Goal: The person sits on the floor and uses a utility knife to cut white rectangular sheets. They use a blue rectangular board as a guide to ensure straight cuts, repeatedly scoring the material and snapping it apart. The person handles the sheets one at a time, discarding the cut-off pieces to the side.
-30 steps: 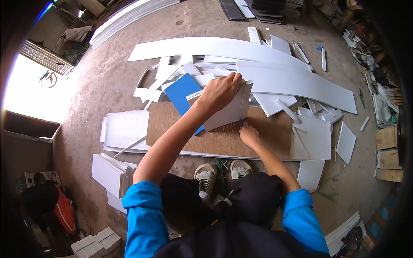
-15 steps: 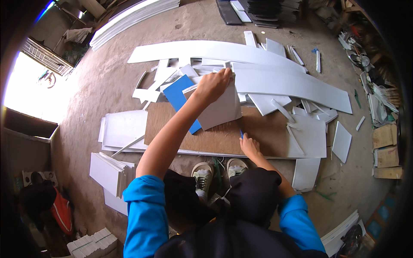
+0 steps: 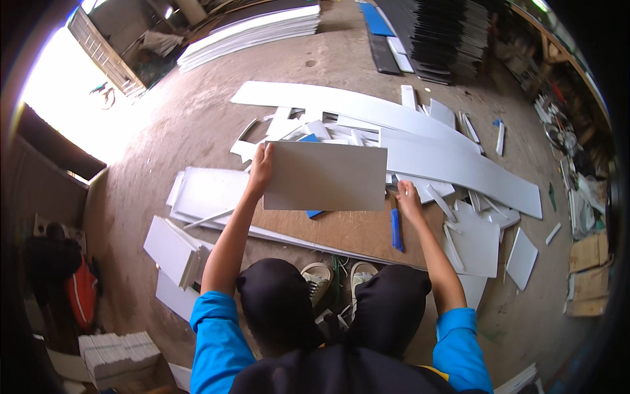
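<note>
My left hand [image 3: 261,169] grips a white rectangular panel [image 3: 325,176] by its left edge. The panel is raised above the work area, its broad face toward me. Just off its right edge, my right hand [image 3: 409,199] is closed, fingers curled; nothing shows in them. Below that hand a blue utility knife [image 3: 396,230] lies on a brown board [image 3: 348,230]. Behind the held panel sits a blue sheet [image 3: 314,214], mostly hidden, with bits showing above and below.
Long white sheets [image 3: 453,157] and several offcuts lie beyond the board. White panels [image 3: 172,243] lean at the left, and a stack of small white pieces [image 3: 118,354] stands at lower left. Dark stacked sheets [image 3: 433,39] stand far back. Cardboard [image 3: 587,276] is at the right.
The white panel has been turned and lifted toward me, now held at its left edge by my left hand. My right hand has let go of the utility knife and moved up.
</note>
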Motion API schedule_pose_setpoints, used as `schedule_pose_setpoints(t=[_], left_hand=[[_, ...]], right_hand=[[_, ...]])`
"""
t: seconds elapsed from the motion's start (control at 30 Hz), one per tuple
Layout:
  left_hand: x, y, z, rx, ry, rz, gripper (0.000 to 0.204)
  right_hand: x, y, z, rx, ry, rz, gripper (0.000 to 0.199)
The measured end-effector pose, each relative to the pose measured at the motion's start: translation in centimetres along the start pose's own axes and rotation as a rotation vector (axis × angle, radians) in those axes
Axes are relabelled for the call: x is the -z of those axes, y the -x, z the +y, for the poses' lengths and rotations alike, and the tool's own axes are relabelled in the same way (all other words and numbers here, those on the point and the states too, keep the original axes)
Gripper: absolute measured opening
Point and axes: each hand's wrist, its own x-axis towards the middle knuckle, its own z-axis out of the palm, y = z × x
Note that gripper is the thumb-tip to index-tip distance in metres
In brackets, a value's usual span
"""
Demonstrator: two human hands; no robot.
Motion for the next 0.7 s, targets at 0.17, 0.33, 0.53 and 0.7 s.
schedule_pose_setpoints(t=[0.17,0.33,0.53,0.7], left_hand=[[5.5,7.0,-1.2,0.143,0.193,0.234,0.03],[12.9,13.2,-1.9,0.276,0.334,0.395,0.045],[26.3,23.8,-5.2,0.286,0.842,0.313,0.052],[26.4,31.3,-7.1,-0.084,1.067,0.589,0.071]], right_hand=[[-1.6,-2.1,-12.2,-0.105,-0.694,-0.362,0.06],[-9.3,-1.1,-21.6,-0.017,-0.604,-0.653,0.053],[-23.1,3.7,-31.7,-0.051,-0.777,-0.894,0.036],[-35.5,7.9,-34.5,-0.288,-0.873,-0.856,0.045]])
